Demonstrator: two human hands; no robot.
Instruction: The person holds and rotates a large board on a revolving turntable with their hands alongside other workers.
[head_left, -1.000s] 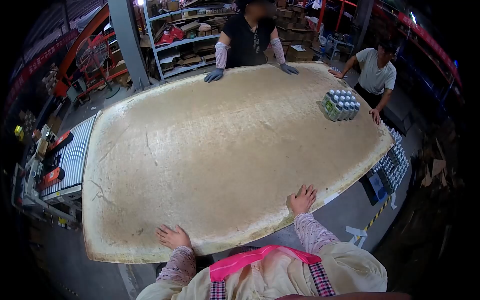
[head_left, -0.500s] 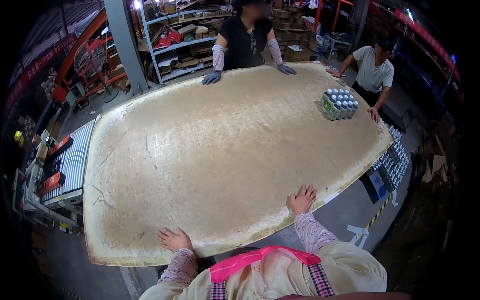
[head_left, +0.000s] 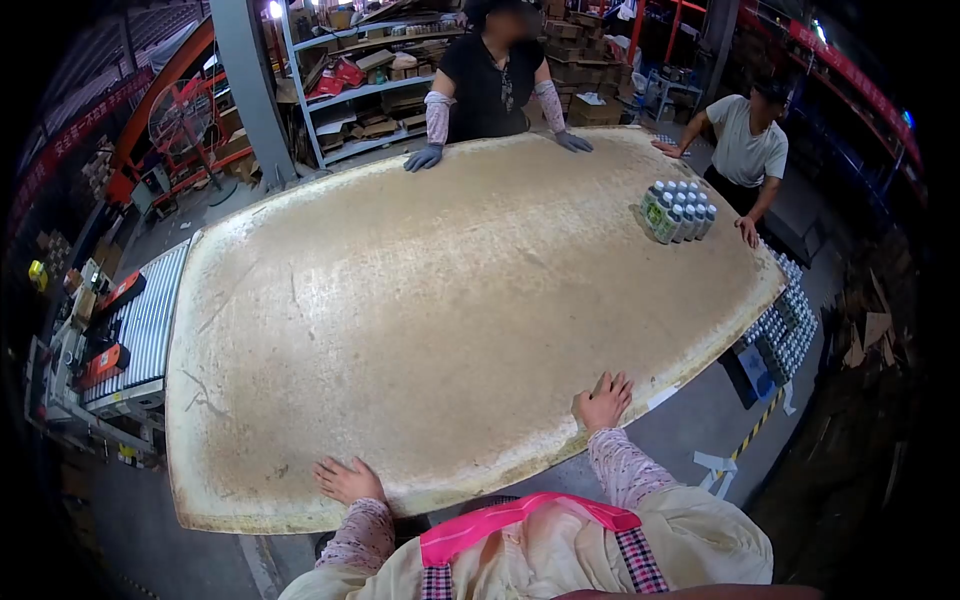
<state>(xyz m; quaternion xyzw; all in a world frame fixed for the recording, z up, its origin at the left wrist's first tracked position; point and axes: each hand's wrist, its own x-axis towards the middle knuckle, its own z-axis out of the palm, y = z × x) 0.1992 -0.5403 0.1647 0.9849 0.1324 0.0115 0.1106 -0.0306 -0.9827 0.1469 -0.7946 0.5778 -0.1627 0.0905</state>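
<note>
A large worn tan board [head_left: 420, 300] fills the middle of the head view. My left hand [head_left: 348, 481] lies flat near its front edge, fingers spread, holding nothing. Farther right, my right hand [head_left: 604, 401] rests on the board close to the front right edge, with its fingers apart and nothing held. A block of white-capped bottles [head_left: 678, 212] stands on the board at the far right, well away from both of my hands.
Across the board, a person in grey gloves [head_left: 492, 85] leans on its far edge. Another person [head_left: 748, 140] touches the right end. A roller conveyor [head_left: 150, 320] adjoins the left end. More capped bottles [head_left: 792, 325] stand beyond the right edge.
Compared with a second ago, the scene has shifted slightly in view. Both of my hands stay in place on the board, and the bottles stay where they were on it.
</note>
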